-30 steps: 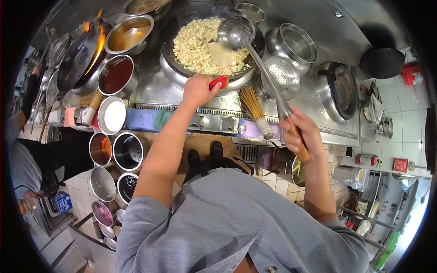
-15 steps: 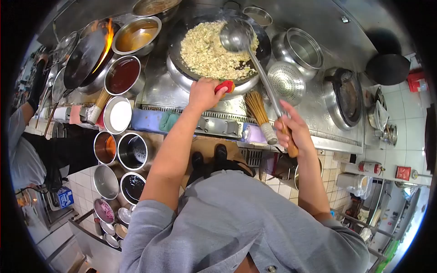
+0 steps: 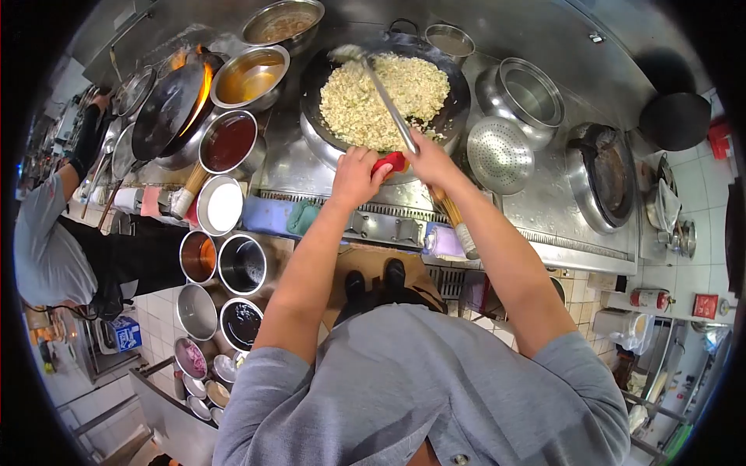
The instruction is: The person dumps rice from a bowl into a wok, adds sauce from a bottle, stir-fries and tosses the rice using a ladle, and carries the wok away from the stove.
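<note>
Left hand [image 3: 356, 179] clenched on a bright red grip [image 3: 391, 162] at the near rim, a wide, round-bottomed black wok [image 3: 460, 101] is steadied on a raised steel ring [image 3: 318, 145] atop a stainless-steel range [image 3: 544, 188]. Wrapped by the right hand [image 3: 426, 159] is the shaft of a long-handled steel ladle [image 3: 391, 103], slanted across the pan, its blurred head near the far left of the wok. Whether cloth or rubber is used on the red grip cannot be told. Considerable weight is to be expected of the loaded pan, its metal likely rigid and hot; it would best be held by the red grip, with the bare rim avoided. Stiff and fairly light by comparison, the ladle would be best controlled from the near end of its shaft, though extra drag may be felt under a full scoop. Soft, loose grains [image 3: 412, 81] are heaped inside, and spilling over the rim is likelier than breakage. Pale cream to yellow, they are flecked with green and spread in a lumpy mound, by which much of the wok's dark interior is hidden. A perforated steel strainer [image 3: 501, 156] is seen beside the wok, to its right.
</note>
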Tool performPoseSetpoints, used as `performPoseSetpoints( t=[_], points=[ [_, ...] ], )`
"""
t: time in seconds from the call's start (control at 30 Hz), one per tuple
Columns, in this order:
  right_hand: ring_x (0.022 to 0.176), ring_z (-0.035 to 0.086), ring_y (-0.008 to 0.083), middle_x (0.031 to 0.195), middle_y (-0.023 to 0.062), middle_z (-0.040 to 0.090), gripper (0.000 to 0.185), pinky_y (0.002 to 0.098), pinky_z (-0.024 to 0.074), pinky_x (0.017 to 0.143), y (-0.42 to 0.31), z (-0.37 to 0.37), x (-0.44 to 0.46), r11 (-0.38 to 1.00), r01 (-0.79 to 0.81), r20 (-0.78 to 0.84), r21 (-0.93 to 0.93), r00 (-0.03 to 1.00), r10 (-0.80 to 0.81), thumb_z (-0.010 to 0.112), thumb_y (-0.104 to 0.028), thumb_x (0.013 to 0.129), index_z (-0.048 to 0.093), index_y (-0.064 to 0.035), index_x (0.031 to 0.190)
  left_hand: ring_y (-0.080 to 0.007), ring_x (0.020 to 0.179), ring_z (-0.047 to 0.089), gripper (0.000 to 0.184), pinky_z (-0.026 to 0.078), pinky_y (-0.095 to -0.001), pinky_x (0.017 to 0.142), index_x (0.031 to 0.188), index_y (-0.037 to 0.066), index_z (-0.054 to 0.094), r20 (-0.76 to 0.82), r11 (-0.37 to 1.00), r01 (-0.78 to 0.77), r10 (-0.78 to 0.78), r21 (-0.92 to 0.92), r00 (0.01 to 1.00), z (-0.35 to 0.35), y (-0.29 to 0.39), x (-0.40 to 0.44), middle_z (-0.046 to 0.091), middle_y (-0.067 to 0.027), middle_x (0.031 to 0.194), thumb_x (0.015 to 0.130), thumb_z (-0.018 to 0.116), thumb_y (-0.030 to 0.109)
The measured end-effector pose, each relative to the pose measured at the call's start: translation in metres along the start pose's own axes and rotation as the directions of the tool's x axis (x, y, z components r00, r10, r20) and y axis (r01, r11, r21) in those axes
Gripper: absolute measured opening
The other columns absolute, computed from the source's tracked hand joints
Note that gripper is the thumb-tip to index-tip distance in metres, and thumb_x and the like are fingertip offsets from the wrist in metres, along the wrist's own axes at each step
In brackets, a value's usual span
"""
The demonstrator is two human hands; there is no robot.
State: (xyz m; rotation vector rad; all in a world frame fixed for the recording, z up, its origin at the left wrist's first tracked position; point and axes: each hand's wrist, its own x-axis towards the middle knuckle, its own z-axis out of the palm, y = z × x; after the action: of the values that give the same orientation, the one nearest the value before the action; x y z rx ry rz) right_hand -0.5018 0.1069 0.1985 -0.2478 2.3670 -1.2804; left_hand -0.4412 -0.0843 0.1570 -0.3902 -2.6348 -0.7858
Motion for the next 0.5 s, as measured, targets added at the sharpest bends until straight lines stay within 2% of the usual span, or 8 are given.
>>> performPoseSetpoints(
  t=[0.07,0.13,0.2,0.23,0.27,0.33,0.4,0.5],
  points=[
    [0.07,0.062,0.0479,0.079,0.0295,0.062,0.06,0.0526,0.0501,0.064,0.04,0.003,-0.029,0.884,0.23,-0.049,-0.406,0.961,-0.272,0.059,-0.025,0.094,0.033,-0.0148,0.147,-0.0331,0.094,0.053,0.032,0.043,-0.0448,0.081,0.089,0.005,0.062,-0.032,1.0,-0.004,0.003,-0.024,0.999,0.002,-0.002,0.0,0.057,-0.0123,0.091,0.087,0.065,0.037],
    [0.067,0.063,0.0459,0.072,0.0278,0.061,0.061,0.0517,0.0499,0.064,0.072,-0.018,-0.083,0.829,0.266,0.024,-0.491,0.956,-0.292,0.058,-0.026,0.095,0.031,-0.0262,0.149,-0.0336,0.093,0.053,0.032,0.042,-0.0454,0.081,0.088,0.005,0.062,-0.031,1.0,0.001,-0.001,-0.017,1.0,0.004,-0.005,0.001,0.057,-0.0125,0.091,0.087,0.065,0.037],
    [0.085,0.066,0.0407,0.093,0.0238,0.066,0.06,0.0467,0.053,0.074,0.083,-0.064,-0.135,0.796,0.059,0.031,-0.603,0.998,-0.05,0.055,-0.024,0.097,0.029,-0.0419,0.148,-0.0338,0.093,0.053,0.032,0.042,-0.0461,0.081,0.087,0.005,0.061,-0.018,1.0,0.014,-0.014,-0.025,1.0,0.003,-0.004,0.0,0.057,-0.0129,0.092,0.087,0.066,0.037],
    [0.092,0.066,0.0377,0.102,0.0206,0.066,0.062,0.0446,0.0537,0.077,0.096,-0.094,-0.148,0.72,-0.014,0.05,-0.694,0.996,0.067,0.055,-0.024,0.097,0.027,-0.0427,0.149,-0.0336,0.092,0.053,0.032,0.042,-0.046,0.079,0.086,0.006,0.061,-0.029,1.0,0.004,-0.005,-0.024,1.0,0.003,-0.004,0.0,0.057,-0.0122,0.091,0.086,0.066,0.037],
    [0.089,0.067,0.0371,0.1,0.0192,0.067,0.06,0.046,0.0535,0.076,0.133,-0.127,-0.158,0.659,0.133,0.023,-0.74,0.985,-0.174,0.053,-0.024,0.097,0.028,-0.0424,0.149,-0.0336,0.092,0.053,0.032,0.042,-0.046,0.079,0.086,0.006,0.061,-0.027,1.0,0.0,-0.001,-0.021,1.0,0.002,-0.004,0.0,0.057,-0.0122,0.091,0.086,0.066,0.037],
    [0.088,0.066,0.0374,0.098,0.0184,0.067,0.057,0.0474,0.0531,0.076,0.135,-0.19,-0.15,0.455,0.008,-0.027,-0.89,0.997,-0.069,0.051,-0.024,0.098,0.03,-0.0403,0.148,-0.0334,0.09,0.054,0.031,0.041,-0.0455,0.078,0.085,0.006,0.061,0.011,0.999,0.013,-0.012,-0.04,1.0,0.0,-0.004,0.001,0.057,-0.0112,0.088,0.086,0.067,0.037],
    [0.086,0.066,0.0381,0.094,0.0178,0.067,0.054,0.0482,0.0522,0.076,0.11,-0.206,-0.126,0.423,-0.107,-0.13,-0.9,0.991,-0.026,0.05,-0.023,0.098,0.032,-0.0371,0.147,-0.0328,0.09,0.054,0.03,0.041,-0.0451,0.077,0.084,0.007,0.061,-0.008,0.999,-0.01,0.009,-0.048,1.0,-0.001,-0.006,0.002,0.057,-0.0104,0.086,0.085,0.067,0.036],
    [0.089,0.065,0.0402,0.097,0.0205,0.067,0.05,0.049,0.0515,0.078,0.077,-0.157,-0.065,0.636,-0.163,-0.195,-0.754,0.981,0.02,0.05,-0.026,0.098,0.036,-0.0326,0.146,-0.0321,0.089,0.055,0.03,0.042,-0.0446,0.078,0.085,0.007,0.062,0.064,0.998,0.001,0.003,-0.068,0.998,-0.006,-0.005,0.004,0.058,-0.0106,0.086,0.088,0.065,0.036]
  ],
)
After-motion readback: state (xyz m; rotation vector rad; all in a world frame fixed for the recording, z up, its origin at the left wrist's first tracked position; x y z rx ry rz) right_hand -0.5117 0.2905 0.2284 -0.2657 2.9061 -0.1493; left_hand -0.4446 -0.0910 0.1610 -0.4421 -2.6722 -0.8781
